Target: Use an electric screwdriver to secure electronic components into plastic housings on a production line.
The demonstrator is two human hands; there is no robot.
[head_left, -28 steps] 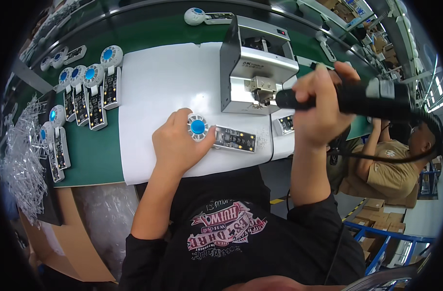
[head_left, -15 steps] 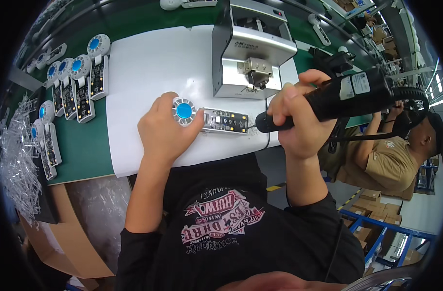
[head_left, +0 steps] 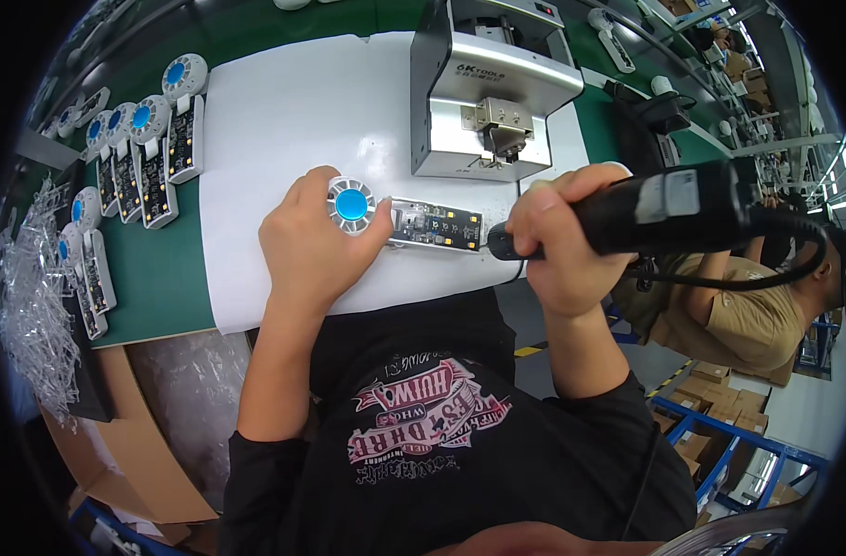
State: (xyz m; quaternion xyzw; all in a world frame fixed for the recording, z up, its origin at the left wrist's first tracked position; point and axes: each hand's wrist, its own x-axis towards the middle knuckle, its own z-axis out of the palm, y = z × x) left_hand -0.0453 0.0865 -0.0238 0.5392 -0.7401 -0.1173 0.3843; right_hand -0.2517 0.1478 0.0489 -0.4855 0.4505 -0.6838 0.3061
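My left hand [head_left: 314, 230] is closed around the round head of a small handheld device [head_left: 437, 226], thumb on one side and fingers on the other. That head is white and ribbed with a blue disc; the body, lying on the white sheet [head_left: 265, 111], shows a bare black circuit board with small yellow parts. My right hand [head_left: 571, 243] grips a black electric screwdriver [head_left: 669, 208] lying nearly level. Its nose points left at the far end of the board, and whether the tip touches a screw is too small to tell.
A silver screw feeder [head_left: 488, 102] stands behind the device. Several similar devices [head_left: 154, 167] lie on the green bench at left, by a heap of clear plastic strips [head_left: 38, 306]. An opened cardboard box [head_left: 154, 435] sits below. A co-worker [head_left: 752, 310] is at right.
My right hand has lowered the rear of the screwdriver slightly and shifted a little right. The left hand keeps its hold on the device. The whole view has shifted slightly.
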